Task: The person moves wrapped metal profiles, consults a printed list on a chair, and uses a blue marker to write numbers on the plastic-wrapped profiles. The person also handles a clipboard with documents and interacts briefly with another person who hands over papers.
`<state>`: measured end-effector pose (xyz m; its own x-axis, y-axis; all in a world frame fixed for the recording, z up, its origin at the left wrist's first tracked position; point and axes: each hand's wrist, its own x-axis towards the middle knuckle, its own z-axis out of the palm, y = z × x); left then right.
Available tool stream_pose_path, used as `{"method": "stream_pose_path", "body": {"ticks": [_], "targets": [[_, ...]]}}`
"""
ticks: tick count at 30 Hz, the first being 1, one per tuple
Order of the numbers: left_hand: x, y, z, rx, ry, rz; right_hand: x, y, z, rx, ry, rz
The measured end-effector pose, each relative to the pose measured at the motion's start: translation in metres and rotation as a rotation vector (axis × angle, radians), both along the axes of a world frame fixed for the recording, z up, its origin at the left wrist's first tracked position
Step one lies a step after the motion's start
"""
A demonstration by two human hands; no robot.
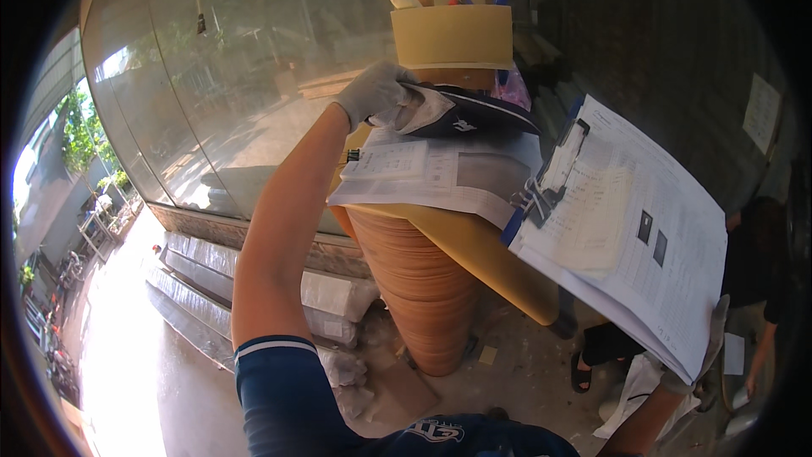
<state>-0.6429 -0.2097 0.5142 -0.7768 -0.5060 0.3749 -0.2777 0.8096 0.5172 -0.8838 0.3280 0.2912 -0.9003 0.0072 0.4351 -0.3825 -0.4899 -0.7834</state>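
My left hand point(379, 95), in a pale work glove, reaches up and is closed on a dark cap point(474, 117) with a small white emblem and a light inside. The cap is above loose printed papers point(397, 173) with a black binder clip at their left edge. At the right, my gloved right hand point(709, 351) grips the lower corner of a clipboard point(584, 123). Thick printed sheets point(630, 228) hang on it, tilted, with a metal clip at their left and a small cream slip on top. The fingers beneath the sheets are partly hidden.
Under the papers lies a yellow-brown board point(482, 267) on a tall, round, brown ribbed column point(414, 279). A yellow holder point(452, 36) with pens stands behind. Plastic-wrapped long packs point(326, 296) lie on the floor beside a glass wall point(237, 93). Another person point(757, 262) is at the right.
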Motion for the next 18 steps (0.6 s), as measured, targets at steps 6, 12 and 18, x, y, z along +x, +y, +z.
{"method": "stream_pose_path", "body": {"ticks": [6,12,18], "targets": [[-0.016,-0.002,0.018,0.067,0.287,-0.022,0.064,-0.041,0.038,-0.172,-0.254,0.493],[-0.014,-0.003,0.049,-0.525,0.232,-0.083,0.080,-0.086,0.039,-0.085,-0.257,0.596],[-0.003,0.022,0.072,-0.159,0.311,0.035,0.064,-0.166,0.052,-0.189,0.199,1.013]]}}
